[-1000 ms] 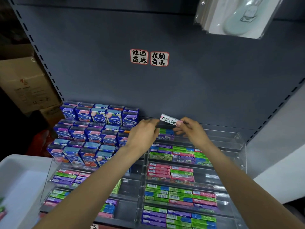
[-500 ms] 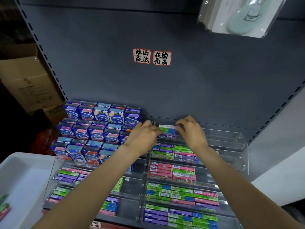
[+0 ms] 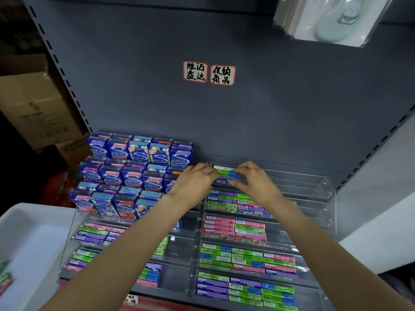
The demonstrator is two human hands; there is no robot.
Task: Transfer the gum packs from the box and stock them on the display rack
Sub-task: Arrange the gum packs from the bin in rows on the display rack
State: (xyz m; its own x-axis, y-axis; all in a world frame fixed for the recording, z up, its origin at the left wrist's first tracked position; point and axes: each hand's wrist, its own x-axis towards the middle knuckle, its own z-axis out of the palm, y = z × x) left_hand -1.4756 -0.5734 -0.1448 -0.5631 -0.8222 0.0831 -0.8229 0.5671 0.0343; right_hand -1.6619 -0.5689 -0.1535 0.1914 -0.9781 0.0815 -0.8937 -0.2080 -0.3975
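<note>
Item: gum pack (image 3: 223, 170), white-and-green, on the short stack in the top tier of the clear display rack (image 3: 323, 187), at that tier's left end. Left hand (image 3: 194, 184) and right hand (image 3: 256, 182) pinch its two ends with curled fingers, though contact is partly hidden. Risk: an uneven release could tip it askew or nudge the stack beneath. The white box (image 3: 33, 232) sits left of the rack.

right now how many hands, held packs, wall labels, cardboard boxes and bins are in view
hands: 2, left hand and right hand
pack pinched between them: 1
labels: 2
cardboard boxes: 2
bin: 1
total: 8
</note>
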